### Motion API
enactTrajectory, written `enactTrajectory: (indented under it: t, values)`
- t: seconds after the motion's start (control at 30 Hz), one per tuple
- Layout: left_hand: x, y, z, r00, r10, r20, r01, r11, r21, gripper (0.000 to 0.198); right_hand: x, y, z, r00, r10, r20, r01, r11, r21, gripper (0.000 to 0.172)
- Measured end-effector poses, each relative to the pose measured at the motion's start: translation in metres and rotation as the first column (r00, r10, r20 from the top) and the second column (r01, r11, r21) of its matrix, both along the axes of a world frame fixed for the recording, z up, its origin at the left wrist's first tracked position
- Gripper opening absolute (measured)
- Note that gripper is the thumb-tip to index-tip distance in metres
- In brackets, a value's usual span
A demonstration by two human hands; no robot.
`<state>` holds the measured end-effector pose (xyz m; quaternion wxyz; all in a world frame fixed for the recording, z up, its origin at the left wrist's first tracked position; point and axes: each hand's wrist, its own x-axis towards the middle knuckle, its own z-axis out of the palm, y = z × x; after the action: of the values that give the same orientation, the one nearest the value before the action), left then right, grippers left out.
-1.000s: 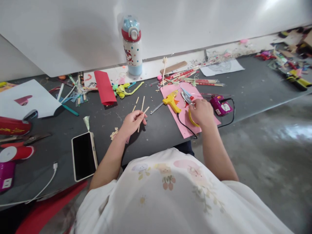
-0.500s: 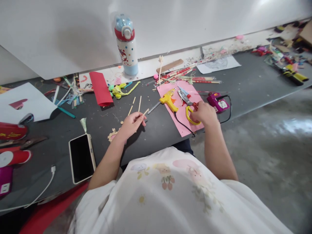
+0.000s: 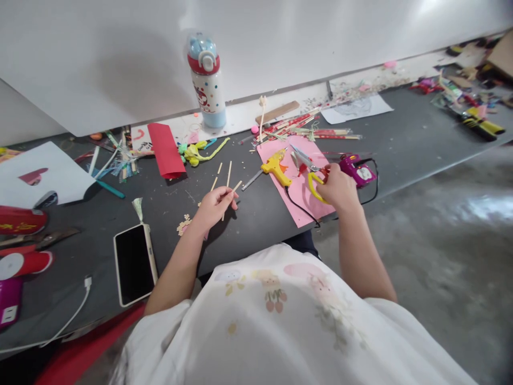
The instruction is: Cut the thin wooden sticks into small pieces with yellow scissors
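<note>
My left hand [image 3: 217, 206] pinches a thin pale wooden stick [image 3: 237, 186] between thumb and fingers, above the dark table. Two more thin sticks [image 3: 229, 174] lie just beyond it, and a cluster of small wooden pieces [image 3: 184, 224] is beside its wrist. My right hand [image 3: 337, 187] is closed on the handles of scissors [image 3: 316, 185], one yellow and one red, with the blades pointing up and left over a pink sheet [image 3: 298, 206]. A yellow glue gun [image 3: 276, 167] lies on that sheet, left of the scissors.
A bottle [image 3: 206, 80] stands at the back near a folded red paper [image 3: 166, 151]. A phone [image 3: 135, 264] lies at left. Bundled red-and-pale sticks [image 3: 336, 133] lie behind the pink sheet. A purple device [image 3: 358, 170] sits beyond my right hand.
The scissors have shifted in my right hand, their blades now lifted and more open to view. My left hand keeps its stick, almost unmoved.
</note>
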<state>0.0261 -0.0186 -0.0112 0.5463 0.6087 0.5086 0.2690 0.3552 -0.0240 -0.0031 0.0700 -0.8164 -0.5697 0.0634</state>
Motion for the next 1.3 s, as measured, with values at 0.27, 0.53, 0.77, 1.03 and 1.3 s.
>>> enactTrajectory:
  t: [0.27, 0.53, 0.77, 1.03, 1.3]
  values:
    - [-0.001, -0.001, 0.002, 1.0, 0.003, 0.017, -0.003, 1.0, 0.0, 0.031, -0.01, -0.008, 0.006, 0.966, 0.085, -0.243, -0.032, 0.976, 0.214, 0.051]
    - [-0.002, 0.0, 0.002, 0.993, 0.083, 0.083, -0.086, 0.996, 0.025, 0.033, -0.059, -0.009, 0.014, 0.881, 0.241, -0.408, -0.154, 0.96, 0.235, 0.047]
    - [-0.004, -0.003, 0.015, 0.972, 0.212, 0.101, -0.222, 0.97, 0.099, 0.035, -0.09, -0.011, 0.016, 0.814, 0.355, -0.46, -0.224, 0.922, 0.315, 0.052]
    - [-0.008, -0.005, 0.019, 0.95, 0.296, 0.104, -0.308, 0.94, 0.143, 0.034, -0.102, -0.006, 0.016, 0.875, 0.326, -0.359, -0.233, 0.932, 0.278, 0.045]
    - [-0.012, -0.004, 0.021, 0.945, 0.316, 0.089, -0.326, 0.934, 0.148, 0.034, -0.107, 0.002, 0.004, 0.757, 0.348, -0.552, -0.277, 0.937, 0.21, 0.034]
